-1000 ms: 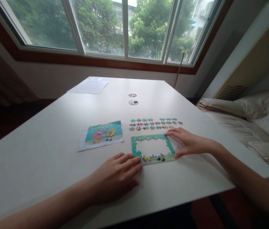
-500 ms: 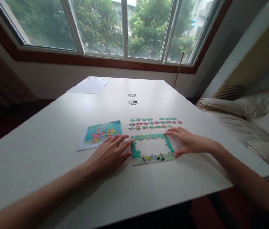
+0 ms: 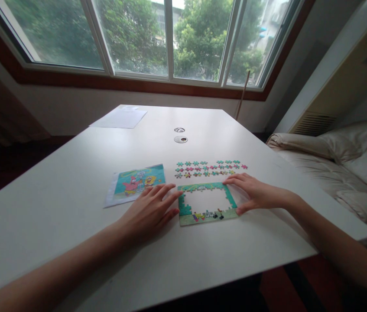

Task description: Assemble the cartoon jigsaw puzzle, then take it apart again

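A partly assembled jigsaw puzzle (image 3: pixel 207 216) lies flat on the white table: a green and teal border of joined pieces around a bare middle. Along its left edge rests my left hand (image 3: pixel 152 210), palm down with fingers stretched out, index finger and thumb at the border. My right hand (image 3: pixel 254 193) is spread at the opposite edge, fingertips at the upper right corner and thumb at the lower right one. Several loose puzzle pieces (image 3: pixel 204 168) sit in rows just beyond the border. Partly behind my left hand is a cartoon picture sheet (image 3: pixel 131 184).
Two small round items (image 3: pixel 180 139) lie farther back on the white table (image 3: pixel 73 195). White paper (image 3: pixel 120 118) is at the far left corner. A pale sofa (image 3: pixel 326 169) stands to the right, and a window (image 3: pixel 170 43) is behind the table.
The view has shifted very slightly. Both hands and the puzzle pieces stay where they were.
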Demonstrator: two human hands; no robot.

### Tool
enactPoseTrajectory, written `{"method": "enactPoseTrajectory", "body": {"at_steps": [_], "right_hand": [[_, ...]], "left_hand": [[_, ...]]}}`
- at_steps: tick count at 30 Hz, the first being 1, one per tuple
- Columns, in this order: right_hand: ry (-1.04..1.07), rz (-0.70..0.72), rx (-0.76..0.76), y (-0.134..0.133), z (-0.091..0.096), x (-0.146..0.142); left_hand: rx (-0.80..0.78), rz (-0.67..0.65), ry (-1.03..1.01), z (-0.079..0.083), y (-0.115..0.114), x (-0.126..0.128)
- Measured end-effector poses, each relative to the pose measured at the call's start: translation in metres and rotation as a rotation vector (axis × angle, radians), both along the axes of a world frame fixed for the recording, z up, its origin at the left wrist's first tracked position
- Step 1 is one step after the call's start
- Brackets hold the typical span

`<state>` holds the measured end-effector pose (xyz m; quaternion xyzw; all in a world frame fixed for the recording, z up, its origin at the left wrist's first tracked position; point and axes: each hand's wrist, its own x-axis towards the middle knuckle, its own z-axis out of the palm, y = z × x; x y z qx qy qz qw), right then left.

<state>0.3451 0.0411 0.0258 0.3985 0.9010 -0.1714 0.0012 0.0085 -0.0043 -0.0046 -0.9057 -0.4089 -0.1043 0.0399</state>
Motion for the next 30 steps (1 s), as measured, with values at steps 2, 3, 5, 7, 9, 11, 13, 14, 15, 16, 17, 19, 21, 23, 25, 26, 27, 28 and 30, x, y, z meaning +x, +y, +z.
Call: {"method": "enactPoseTrajectory", "body": {"at_steps": [2, 3, 5, 7, 9, 11, 13, 14, 15, 16, 17, 19, 21, 23, 25, 26, 27, 28, 30], "right_hand": [[0.001, 0.001, 0.0, 0.0002, -0.0005, 0.0003], [0.002, 0.002, -0.001, 0.0003, -0.0008, 0.0005], [0.003, 0.003, 0.0, 0.0003, -0.0011, 0.0009], [0.004, 0.005, 0.001, 0.0002, -0.0012, 0.001], [0.008, 0.003, 0.001, -0.0001, -0.001, 0.0008], [0.012, -0.005, 0.0, -0.0002, -0.0007, 0.0005], [0.011, -0.009, -0.001, -0.0001, -0.0007, 0.0002], [0.009, -0.008, -0.002, 0.0001, -0.0008, 0.0002], [0.007, -0.006, -0.003, 0.0002, -0.001, 0.0003], [0.007, -0.003, -0.002, 0.0004, -0.0013, 0.0004], [0.008, -0.002, -0.001, 0.0005, -0.0015, 0.0006], [0.009, 0.0, 0.0, 0.0006, -0.002, 0.0009], [0.007, -0.002, -0.001, 0.0004, -0.0019, 0.0009], [0.004, -0.001, -0.007, 0.0001, -0.0013, 0.0006], [0.008, 0.001, -0.01, -0.0001, -0.0005, 0.0001], [0.009, 0.002, -0.011, -0.0002, -0.0002, -0.0002], [0.009, 0.0, -0.011, -0.0002, 0.0001, -0.0004], [0.009, -0.002, -0.01, -0.0002, 0.0003, -0.0006], [0.01, -0.006, -0.009, -0.0002, 0.0003, -0.0008]], "left_hand": [[0.011, -0.011, 0.002, -0.0001, 0.0004, -0.0003], [0.016, -0.013, 0.002, -0.0002, 0.0008, -0.0004], [0.021, -0.013, 0.0, -0.0004, 0.0012, -0.0006], [0.024, -0.02, 0.0, -0.0004, 0.0011, -0.0005], [0.033, -0.032, -0.005, 0.0002, 0.0003, -0.0001], [0.046, -0.047, -0.018, 0.0013, -0.0009, 0.0008], [0.054, -0.062, -0.031, 0.0023, -0.002, 0.0017], [0.054, -0.069, -0.036, 0.0026, -0.0025, 0.002], [0.053, -0.072, -0.042, 0.0027, -0.0028, 0.0021], [0.051, -0.075, -0.049, 0.0025, -0.0031, 0.0021], [0.047, -0.077, -0.056, 0.0021, -0.0031, 0.0019], [0.041, -0.081, -0.066, 0.001, -0.003, 0.0011], [0.039, -0.091, -0.069, 0.0001, -0.0025, 0.0003], [0.036, -0.098, -0.066, -0.0002, -0.0018, 0.0], [0.027, -0.103, -0.062, -0.0001, -0.0012, 0.0002], [0.021, -0.106, -0.06, 0.0, -0.001, 0.0004], [0.015, -0.111, -0.059, 0.0001, -0.0008, 0.0007], [0.011, -0.115, -0.06, 0.0001, -0.0008, 0.001], [0.009, -0.125, -0.063, 0.0001, -0.0011, 0.0014]]}}
